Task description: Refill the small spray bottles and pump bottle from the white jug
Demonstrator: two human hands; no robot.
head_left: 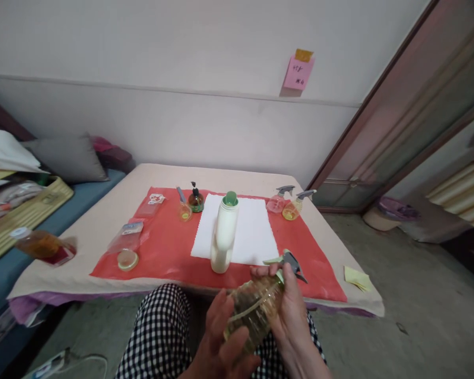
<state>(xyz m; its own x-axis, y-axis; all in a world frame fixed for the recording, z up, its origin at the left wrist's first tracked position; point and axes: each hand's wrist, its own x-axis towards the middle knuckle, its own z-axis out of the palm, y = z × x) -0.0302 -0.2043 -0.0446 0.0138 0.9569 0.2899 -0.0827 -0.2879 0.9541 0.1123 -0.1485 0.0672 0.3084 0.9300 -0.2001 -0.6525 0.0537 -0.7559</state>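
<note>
Both hands hold a clear spray bottle (254, 310) of yellowish liquid, tilted, over my lap at the near edge of the table. My left hand (221, 342) wraps round its lower body. My right hand (288, 310) grips its upper part by the grey and green trigger head (290, 261). Just beyond stands a tall white bottle (223, 234) with a green cap, on the edge of a white cloth (248, 226) that lies on a red mat (161, 247).
At the back of the low table (102, 221) are two small spray bottles (286, 204), a dark pump bottle (196, 200) and a small yellow bottle (184, 208). A round lid (127, 259) and plastic packets lie left. An amber bottle (39, 245) sits far left. Yellow notes (356, 277) lie right.
</note>
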